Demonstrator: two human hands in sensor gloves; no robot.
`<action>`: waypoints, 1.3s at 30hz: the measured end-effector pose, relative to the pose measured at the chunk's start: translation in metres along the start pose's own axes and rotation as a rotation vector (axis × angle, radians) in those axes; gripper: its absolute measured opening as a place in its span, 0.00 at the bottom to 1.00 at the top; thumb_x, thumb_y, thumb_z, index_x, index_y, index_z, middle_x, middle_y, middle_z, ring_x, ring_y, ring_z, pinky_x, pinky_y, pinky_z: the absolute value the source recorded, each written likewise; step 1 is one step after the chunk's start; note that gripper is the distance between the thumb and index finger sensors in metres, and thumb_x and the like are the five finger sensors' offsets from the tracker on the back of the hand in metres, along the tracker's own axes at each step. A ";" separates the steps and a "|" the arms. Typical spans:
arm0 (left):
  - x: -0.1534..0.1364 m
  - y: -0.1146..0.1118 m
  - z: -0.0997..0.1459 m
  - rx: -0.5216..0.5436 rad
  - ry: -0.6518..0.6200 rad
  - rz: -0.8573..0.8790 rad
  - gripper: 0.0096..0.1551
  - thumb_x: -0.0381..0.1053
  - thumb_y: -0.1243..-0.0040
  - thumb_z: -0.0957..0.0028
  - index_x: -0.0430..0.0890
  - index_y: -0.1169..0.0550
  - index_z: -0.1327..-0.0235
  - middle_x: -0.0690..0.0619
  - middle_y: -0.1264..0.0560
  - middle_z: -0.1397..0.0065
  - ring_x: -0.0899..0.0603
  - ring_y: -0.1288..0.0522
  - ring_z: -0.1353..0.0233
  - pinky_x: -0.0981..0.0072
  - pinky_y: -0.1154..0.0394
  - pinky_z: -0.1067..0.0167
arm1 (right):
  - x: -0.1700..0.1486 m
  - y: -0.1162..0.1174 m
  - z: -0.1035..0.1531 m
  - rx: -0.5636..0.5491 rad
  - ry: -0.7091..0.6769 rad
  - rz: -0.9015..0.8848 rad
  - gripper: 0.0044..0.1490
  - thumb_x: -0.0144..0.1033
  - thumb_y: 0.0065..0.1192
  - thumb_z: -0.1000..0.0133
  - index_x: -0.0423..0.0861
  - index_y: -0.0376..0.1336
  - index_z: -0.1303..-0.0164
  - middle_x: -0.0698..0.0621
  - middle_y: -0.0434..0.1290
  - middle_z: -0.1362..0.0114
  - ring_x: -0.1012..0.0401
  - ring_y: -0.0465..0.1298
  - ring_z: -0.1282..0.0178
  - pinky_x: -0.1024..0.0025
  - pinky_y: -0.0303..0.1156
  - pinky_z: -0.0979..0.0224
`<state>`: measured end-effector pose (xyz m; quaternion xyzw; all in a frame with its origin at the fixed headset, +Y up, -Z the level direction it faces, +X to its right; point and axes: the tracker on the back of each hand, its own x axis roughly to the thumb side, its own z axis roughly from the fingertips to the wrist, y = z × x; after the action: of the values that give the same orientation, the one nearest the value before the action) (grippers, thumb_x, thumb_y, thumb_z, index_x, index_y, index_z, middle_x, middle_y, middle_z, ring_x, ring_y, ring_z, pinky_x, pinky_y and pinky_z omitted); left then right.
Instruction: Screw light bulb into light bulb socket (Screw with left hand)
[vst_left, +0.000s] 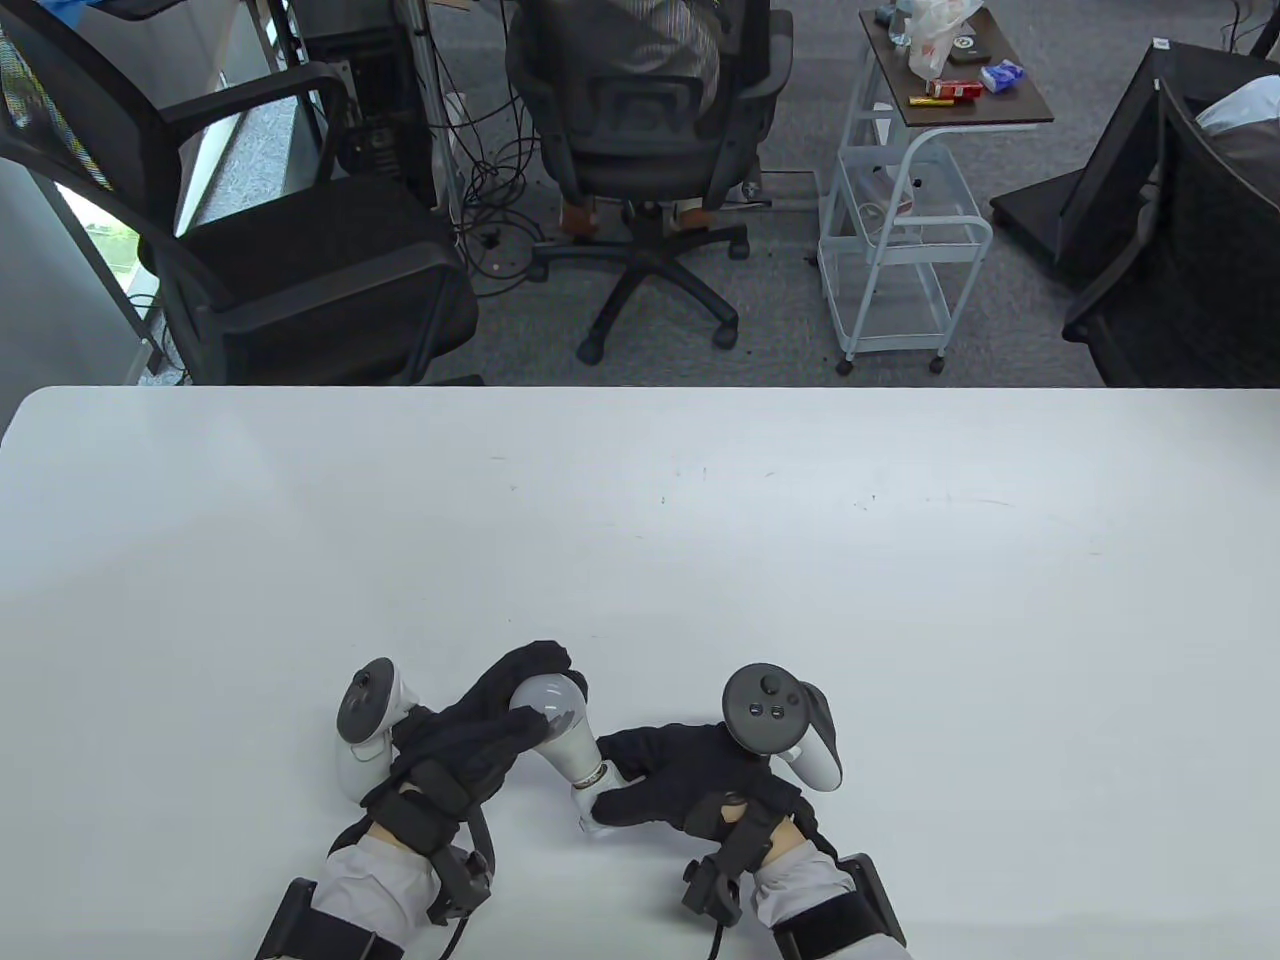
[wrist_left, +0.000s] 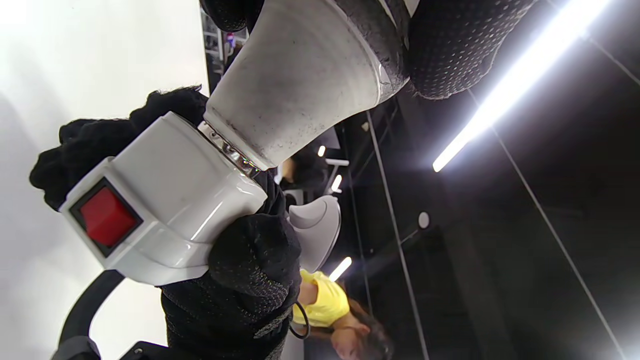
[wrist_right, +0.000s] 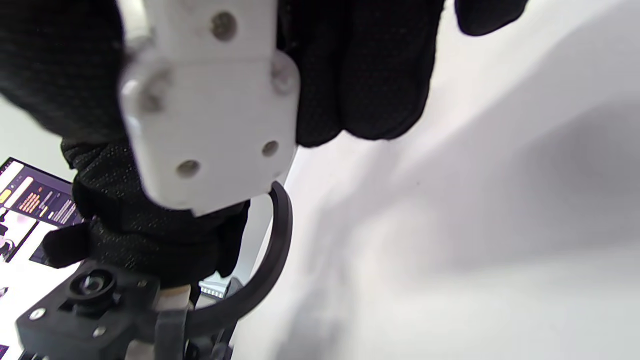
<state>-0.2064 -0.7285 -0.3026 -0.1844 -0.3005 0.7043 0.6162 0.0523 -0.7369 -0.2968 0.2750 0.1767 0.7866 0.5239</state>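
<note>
A white light bulb (vst_left: 556, 722) lies tilted near the table's front edge, its metal base set into a white socket (vst_left: 598, 808). My left hand (vst_left: 500, 715) grips the bulb's round end. My right hand (vst_left: 668, 775) holds the socket. In the left wrist view the bulb's neck (wrist_left: 300, 80) meets the socket (wrist_left: 170, 200), which has a red switch (wrist_left: 106, 217); a little metal thread shows between them. The right wrist view shows the socket's underside (wrist_right: 207, 105) held in my gloved fingers (wrist_right: 370, 70).
The white table (vst_left: 640, 540) stretches far ahead of my hands. Beyond its far edge stand office chairs (vst_left: 640, 120) and a small white cart (vst_left: 905, 210).
</note>
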 end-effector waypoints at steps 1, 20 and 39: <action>0.001 0.000 0.000 -0.001 0.001 -0.018 0.40 0.59 0.38 0.33 0.55 0.42 0.12 0.33 0.39 0.17 0.26 0.47 0.16 0.11 0.52 0.33 | 0.000 0.000 0.000 -0.015 0.012 0.022 0.40 0.51 0.80 0.52 0.39 0.68 0.37 0.38 0.79 0.40 0.41 0.78 0.41 0.26 0.53 0.27; 0.086 -0.005 0.031 0.106 0.068 -1.026 0.39 0.55 0.50 0.32 0.45 0.45 0.10 0.30 0.49 0.12 0.22 0.58 0.16 0.12 0.59 0.33 | -0.005 -0.019 0.010 -0.247 0.210 0.289 0.39 0.44 0.81 0.51 0.49 0.64 0.31 0.43 0.66 0.25 0.42 0.62 0.23 0.23 0.40 0.23; 0.028 0.042 0.054 0.097 0.625 -1.382 0.44 0.64 0.54 0.31 0.46 0.51 0.09 0.28 0.51 0.12 0.22 0.59 0.17 0.12 0.59 0.34 | -0.037 -0.081 -0.093 -0.572 0.466 0.162 0.43 0.36 0.74 0.48 0.42 0.55 0.26 0.41 0.60 0.22 0.40 0.60 0.22 0.25 0.40 0.24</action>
<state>-0.2770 -0.7138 -0.2866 -0.1179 -0.1276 0.0855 0.9811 0.0644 -0.7382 -0.4251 -0.0556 0.0419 0.8845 0.4613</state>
